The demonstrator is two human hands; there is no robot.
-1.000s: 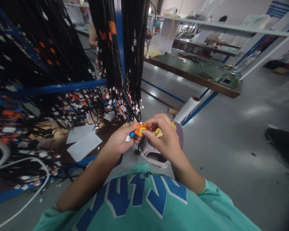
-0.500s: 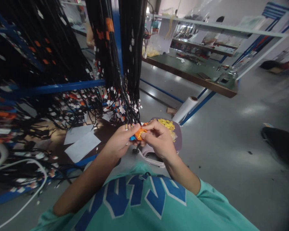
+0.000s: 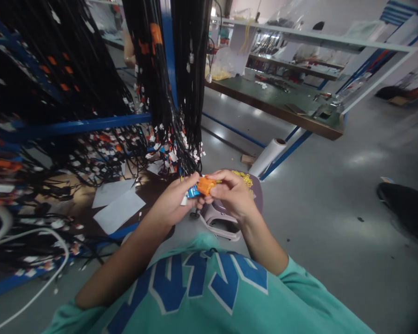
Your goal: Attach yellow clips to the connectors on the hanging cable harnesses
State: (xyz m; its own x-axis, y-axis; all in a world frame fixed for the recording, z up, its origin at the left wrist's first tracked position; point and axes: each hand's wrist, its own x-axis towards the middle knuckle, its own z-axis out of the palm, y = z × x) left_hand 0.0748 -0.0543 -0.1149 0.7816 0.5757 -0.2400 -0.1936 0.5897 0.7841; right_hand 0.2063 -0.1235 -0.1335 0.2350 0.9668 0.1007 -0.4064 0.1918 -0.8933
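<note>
While the left hand [image 3: 176,200] grips, the right hand [image 3: 236,194] pinches an orange connector [image 3: 205,186].

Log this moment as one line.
left hand: holding small blue plastic connector | right hand: gripping blocky orange plastic connector | small yellow pieces: on mauve stool

The connector [image 3: 206,186] sits between left hand [image 3: 174,200] and right hand [image 3: 235,195], paper sheets [image 3: 120,213] leftward, stool [image 3: 259,197] rightward

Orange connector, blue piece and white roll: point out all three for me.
Orange connector [image 3: 205,186]: head view, middle of its orange body.
Blue piece [image 3: 192,191]: head view, on its exposed blue surface.
White roll [image 3: 269,157]: head view, midway along its white side.
</note>
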